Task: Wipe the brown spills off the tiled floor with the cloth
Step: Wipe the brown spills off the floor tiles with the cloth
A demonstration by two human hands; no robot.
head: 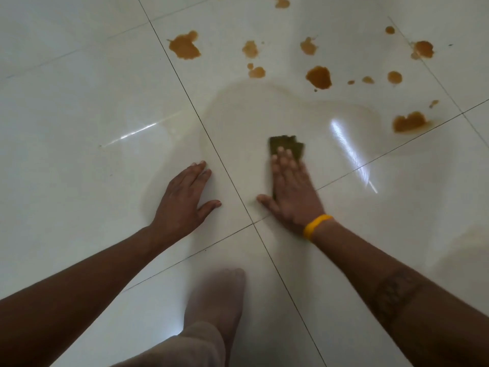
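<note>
Spills (318, 77) on glossy tiled floor (79, 102), right hand (291, 192) flat on cloth (287, 145), left hand (185, 197) spread.

One cloth (287, 147), two hands, left (182, 201) and right (291, 194), one yellow wristband (316, 225), one foot (217, 300), roughly seventeen brown spills (185, 46).

Left hand (185, 197) lies flat with fingers spread; right hand (291, 192), slightly blurred, seemingly presses flat.
</note>
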